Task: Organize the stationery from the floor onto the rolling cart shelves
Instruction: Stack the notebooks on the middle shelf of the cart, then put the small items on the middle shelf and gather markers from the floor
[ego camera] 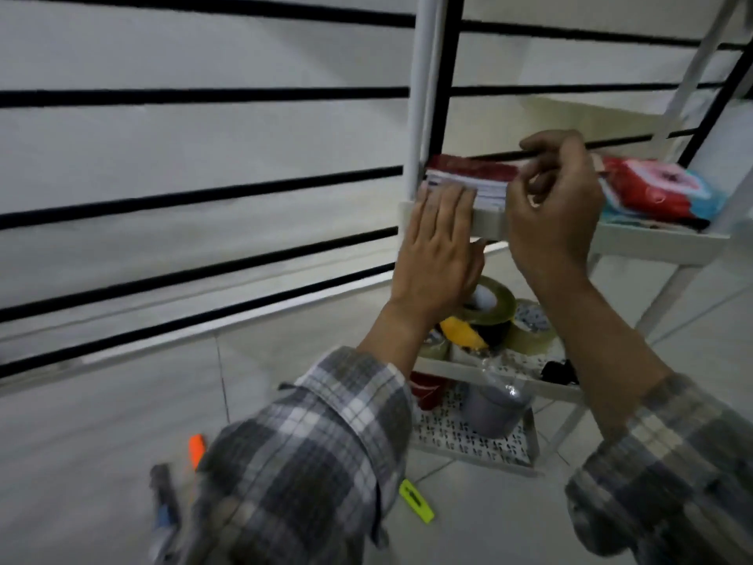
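Observation:
A stack of booklets with a dark red cover (pixel 474 173) lies at the left end of the white cart's upper shelf (pixel 660 240). My left hand (pixel 438 246) presses flat, fingers straight, against the stack's near edge and the shelf rim. My right hand (pixel 556 201) curls its fingers around the stack's right end. On the lower shelf (pixel 505 375) sit several tape rolls (pixel 489 303), one yellow and black. The bottom perforated shelf (pixel 468 442) holds a grey wrapped roll (pixel 495 405).
A red and blue packet (pixel 660 193) fills the right of the upper shelf. On the tiled floor lie an orange marker (pixel 196 448), a blurred dark tool (pixel 163 503) and a yellow-green cutter (pixel 416 501). A white wall with black stripes stands behind.

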